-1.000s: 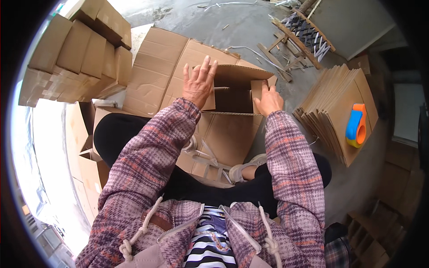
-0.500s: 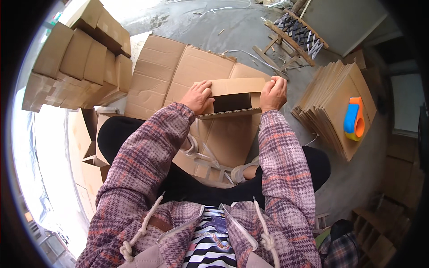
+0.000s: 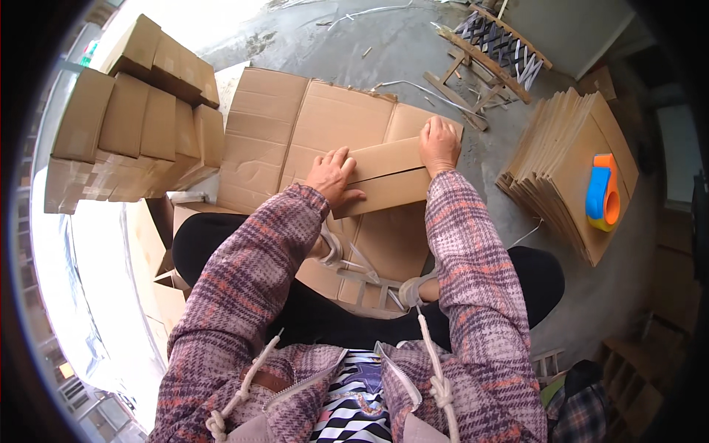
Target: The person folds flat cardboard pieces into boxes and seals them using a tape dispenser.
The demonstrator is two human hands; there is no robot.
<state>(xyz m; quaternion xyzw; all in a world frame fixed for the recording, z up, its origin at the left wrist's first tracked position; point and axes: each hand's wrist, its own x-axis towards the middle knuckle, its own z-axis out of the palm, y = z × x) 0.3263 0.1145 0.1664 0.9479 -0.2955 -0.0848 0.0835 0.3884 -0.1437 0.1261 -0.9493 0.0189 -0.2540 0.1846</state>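
Note:
Between my hands is a brown cardboard box (image 3: 391, 188), tilted, its two long top flaps folded in with a narrow dark slit between them. My left hand (image 3: 334, 177) grips its left end, thumb lying across the near flap and fingers bent over the far side. My right hand (image 3: 441, 144) is closed over the far right corner, its fingertips partly hidden. Under the box lies a large creased cardboard sheet (image 3: 258, 122), in front of my crossed legs.
Stacked boxes (image 3: 125, 122) stand at the left, with open boxes (image 3: 173, 284) below them. On the right, a bundle of flat cardboard (image 3: 546, 159) carries an orange and blue tape dispenser (image 3: 597, 196). A low wooden stool with woven straps (image 3: 498, 48) sits far right on the concrete floor.
The box's open top has been folded down, leaving only a slit. My right hand has moved slightly left over the corner; my left hand has shifted slightly down and right, thumb on the flap.

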